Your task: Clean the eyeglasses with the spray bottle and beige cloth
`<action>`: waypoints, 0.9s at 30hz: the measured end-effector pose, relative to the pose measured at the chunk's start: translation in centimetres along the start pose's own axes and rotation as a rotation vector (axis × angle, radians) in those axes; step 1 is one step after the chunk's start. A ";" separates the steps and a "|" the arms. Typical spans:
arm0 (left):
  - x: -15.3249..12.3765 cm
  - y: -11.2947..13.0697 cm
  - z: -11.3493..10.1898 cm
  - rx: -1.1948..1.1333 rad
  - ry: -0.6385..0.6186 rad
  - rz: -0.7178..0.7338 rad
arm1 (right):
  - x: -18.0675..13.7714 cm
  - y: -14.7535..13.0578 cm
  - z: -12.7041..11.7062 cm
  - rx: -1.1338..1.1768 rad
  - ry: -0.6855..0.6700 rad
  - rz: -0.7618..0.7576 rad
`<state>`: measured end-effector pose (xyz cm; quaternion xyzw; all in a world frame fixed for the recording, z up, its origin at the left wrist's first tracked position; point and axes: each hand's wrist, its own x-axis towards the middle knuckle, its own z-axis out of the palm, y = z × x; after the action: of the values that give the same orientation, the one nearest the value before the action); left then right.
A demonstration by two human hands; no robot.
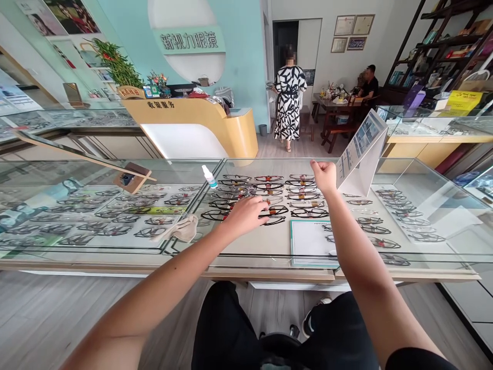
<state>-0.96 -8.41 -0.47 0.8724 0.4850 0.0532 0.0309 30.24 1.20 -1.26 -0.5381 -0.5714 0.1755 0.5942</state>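
My left hand (247,213) is over the glass counter, above the rows of eyeglasses (308,211). Its fingers are bent a little and apart, with nothing seen between them; whether it touches the glass I cannot tell. Farther right, my right hand (325,176) is closed in a fist beside the standing sign (362,146). What its fingers hold, if anything, is hidden. A white spray bottle (209,177) stands on the counter left of my hands. A crumpled beige cloth (187,229) lies nearer to me, and a white board with a teal edge (310,244) lies below my right hand.
A tilted mirror (84,156) on a wooden stand is on the left. The glass display counter (246,262) spans the width before me, with more eyeglasses inside. Beyond are a yellow cashier desk (241,136), a person walking (289,103) and a person seated (370,85).
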 end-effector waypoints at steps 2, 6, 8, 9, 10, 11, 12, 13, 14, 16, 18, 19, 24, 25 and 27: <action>0.1 0.1 -0.1 -0.005 -0.008 0.015 | 0.0 0.0 0.0 -0.001 -0.007 -0.007; 0.1 0.4 -0.2 0.012 -0.033 0.026 | -0.1 -0.1 0.1 0.013 -0.008 -0.010; 0.2 0.4 -0.3 0.025 -0.042 0.026 | -0.1 -0.1 0.2 -0.001 -0.009 -0.011; 0.2 0.4 -0.3 0.028 -0.048 0.029 | -0.1 -0.1 0.2 -0.009 -0.011 -0.009; 0.2 0.4 -0.3 0.026 -0.053 0.034 | -0.1 0.0 0.2 -0.016 -0.016 -0.006; 0.3 0.3 -0.3 0.020 -0.058 0.040 | -0.1 0.0 0.3 -0.018 -0.018 0.000; 0.3 0.2 -0.2 0.011 -0.061 0.042 | -0.1 0.0 0.3 -0.017 -0.023 0.006; 0.3 0.0 -0.2 0.002 -0.066 0.043 | -0.1 0.0 0.4 -0.015 -0.029 0.011; 0.4 -0.1 -0.1 -0.007 -0.072 0.042 | -0.2 -0.1 0.4 -0.012 -0.034 0.014; 0.4 -0.4 0.0 -0.020 -0.088 0.042 | -0.2 -0.2 0.5 -0.006 -0.038 0.017; 0.3 -0.7 -0.1 -0.051 -0.098 0.040 | -0.3 -0.3 0.6 0.001 -0.037 0.021; 0.3 -0.9 -0.2 -0.086 -0.099 0.043 | -0.3 -0.4 0.7 0.006 -0.037 0.023; 0.9 -1.7 -1.9 -0.423 -0.155 0.062 | -0.5 -0.8 1.0 0.030 -0.049 0.039; 1.3 -1.8 -2.3 -0.494 -0.161 0.056 | -0.6 -0.8 1.1 0.036 -0.057 0.043; 2.3 -1.9 -3.1 -0.631 -0.127 0.031 | -0.7 -0.9 1.3 0.052 -0.078 0.049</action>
<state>-1.72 -5.47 2.52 0.8285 0.4285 0.1466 0.3292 28.55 0.83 -1.11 -0.5293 -0.5759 0.2256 0.5808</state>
